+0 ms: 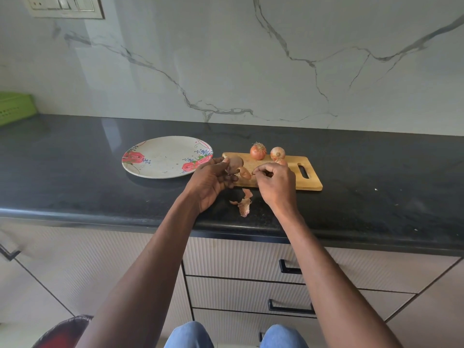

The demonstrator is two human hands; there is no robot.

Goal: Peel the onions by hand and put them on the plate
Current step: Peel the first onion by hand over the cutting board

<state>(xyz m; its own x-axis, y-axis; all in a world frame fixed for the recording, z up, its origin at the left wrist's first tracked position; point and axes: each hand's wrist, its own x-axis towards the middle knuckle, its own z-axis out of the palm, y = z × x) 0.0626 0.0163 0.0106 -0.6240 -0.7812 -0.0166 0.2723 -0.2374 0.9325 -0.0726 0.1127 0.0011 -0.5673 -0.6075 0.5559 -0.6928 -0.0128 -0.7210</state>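
A: What are the hands doing?

B: The left hand (213,179) cups an onion (234,165), thumb over the top and fingers curled under it. The right hand (275,183) is curled narrow, its fingertips pinched on what looks like a flap of skin (244,172) hanging off that onion, though the pinch itself is too small to be sure of.

A: Where's all that against the board?

B: Over the board's (311,183) left end, just above the wood. The onion sits at the left corner, between the board and the plate (150,169).

A: So which way does it go once it's bare?

B: Left, I'd judge. The plate lies just left of the board, nearly touching it, and the left hand already has the onion on that side. It's the nearer hand by a good way, so a short carry left should do it. The plate has no onion on it, so the task looks early.

A: And the other onions?

B: Two unpeeled ones stand at the board's back edge, one with a tuft of roots (258,151) and one to its right (277,153). A third (281,161) peeks out behind the right hand.

A: Any scraps?

B: Peels (244,203) lie on the bench (75,172) just in front of the board, between the wrists.
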